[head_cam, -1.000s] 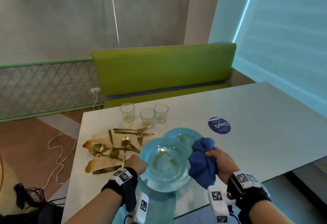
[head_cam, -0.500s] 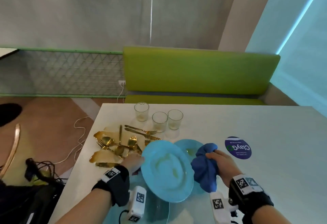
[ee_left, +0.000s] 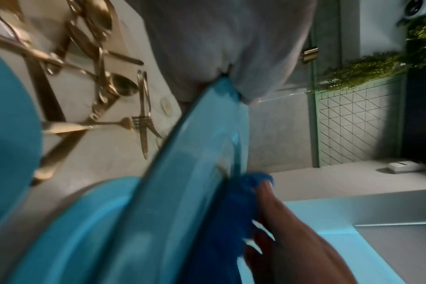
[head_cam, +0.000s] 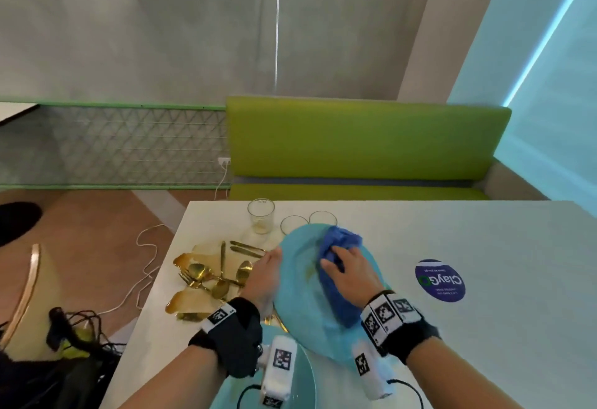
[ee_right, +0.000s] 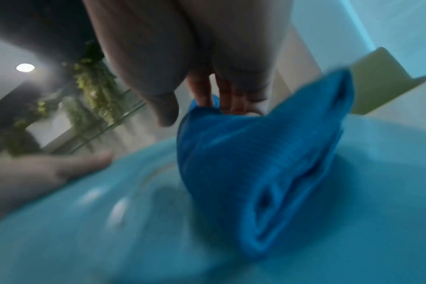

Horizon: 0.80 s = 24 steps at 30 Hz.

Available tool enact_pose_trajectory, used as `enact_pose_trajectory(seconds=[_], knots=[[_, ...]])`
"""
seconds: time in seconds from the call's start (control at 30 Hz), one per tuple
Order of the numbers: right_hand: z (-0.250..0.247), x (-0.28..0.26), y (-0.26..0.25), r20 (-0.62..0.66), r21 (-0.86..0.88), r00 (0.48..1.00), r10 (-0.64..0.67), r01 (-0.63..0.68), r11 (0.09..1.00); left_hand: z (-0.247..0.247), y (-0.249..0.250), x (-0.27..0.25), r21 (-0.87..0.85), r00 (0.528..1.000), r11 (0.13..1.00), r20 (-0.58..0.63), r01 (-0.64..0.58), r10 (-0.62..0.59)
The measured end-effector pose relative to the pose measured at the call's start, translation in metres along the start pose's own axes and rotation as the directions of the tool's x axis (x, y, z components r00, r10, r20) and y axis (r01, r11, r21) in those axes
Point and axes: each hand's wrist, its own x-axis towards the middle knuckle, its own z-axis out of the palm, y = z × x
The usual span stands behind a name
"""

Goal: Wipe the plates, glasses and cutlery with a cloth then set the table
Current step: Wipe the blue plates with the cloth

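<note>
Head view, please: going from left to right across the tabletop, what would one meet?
Gold cutlery → left hand gripping the plate's rim → plate → blue cloth under the right hand → round sticker. The glasses at the back overlap this order.

Green bench seat (head_cam: 365,143) behind tabletop (head_cam: 484,240) | round blue sticker (head_cam: 440,280) on tabletop, right side | white cable (head_cam: 147,266) on floor, left | wall socket (head_cam: 224,161) beside bench
</note>
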Motion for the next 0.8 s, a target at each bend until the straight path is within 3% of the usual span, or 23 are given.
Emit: enact_pose_trajectory(seconds=[0.17,0.27,0.33,0.47,0.53,0.6,0.7,0.8], knots=[[0.028,-0.027,-0.022,0.076,-0.14,0.964,-0.255,0.264,0.954,0.002,0.014,0.01,-0.003,0.997,0.999,-0.063,-0.048,0.047],[0.028,-0.047,-0.007,0.122,-0.163,0.935,-0.332,0.349,0.923,-0.003,0.024,0.012,-0.052,0.997,0.996,-0.028,-0.078,0.077],[0.022,-0.045,0.016,0.002,-0.351,0.943,-0.333,0.313,0.883,-0.007,0.029,0.014,-0.041,0.995,0.994,0.009,-0.104,0.104],[-0.007,-0.009,0.05,-0.238,-0.322,0.955,-0.176,0.094,0.942,-0.005,0.031,0.014,-0.028,0.991,0.996,0.104,-0.08,0.083],[-0.014,0.002,0.036,-0.324,-0.279,0.93,-0.174,0.081,0.957,-0.001,0.03,0.011,-0.043,0.986,0.996,0.147,-0.073,0.079],[-0.006,0.004,0.008,-0.374,-0.242,0.89,-0.26,0.177,0.954,0.003,0.029,0.01,-0.035,0.979,0.994,0.173,-0.108,0.112],[0.029,-0.017,-0.023,-0.277,-0.185,0.861,-0.427,0.389,0.903,0.004,0.035,0.011,-0.04,0.974,0.985,0.15,-0.169,0.173],[0.051,-0.044,-0.011,-0.11,-0.113,0.886,-0.45,0.439,0.891,-0.006,0.042,0.015,-0.026,0.97,0.978,0.126,-0.207,0.208]])
